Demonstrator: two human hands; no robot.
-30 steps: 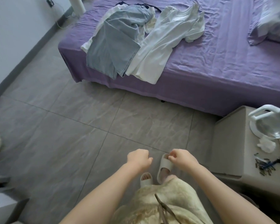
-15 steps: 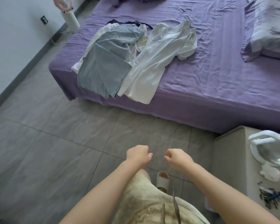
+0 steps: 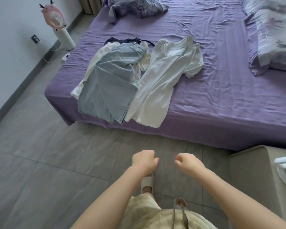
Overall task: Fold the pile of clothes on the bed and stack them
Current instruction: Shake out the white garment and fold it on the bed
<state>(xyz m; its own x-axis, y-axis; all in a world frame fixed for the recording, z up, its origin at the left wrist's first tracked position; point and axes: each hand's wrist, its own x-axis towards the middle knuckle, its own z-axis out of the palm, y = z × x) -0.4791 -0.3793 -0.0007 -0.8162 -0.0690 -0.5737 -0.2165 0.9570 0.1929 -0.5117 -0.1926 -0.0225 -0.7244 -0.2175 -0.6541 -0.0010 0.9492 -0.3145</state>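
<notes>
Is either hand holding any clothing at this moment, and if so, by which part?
Nothing is held. The left hand and right hand are empty fists above the floor, short of the clothes on the bed.

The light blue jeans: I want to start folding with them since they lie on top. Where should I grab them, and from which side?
Probably take the jeans at their hem, which hangs over the near edge of the bed, coming from the foot side where you stand. One hand per corner; both the left hand and the right hand are empty.
</notes>
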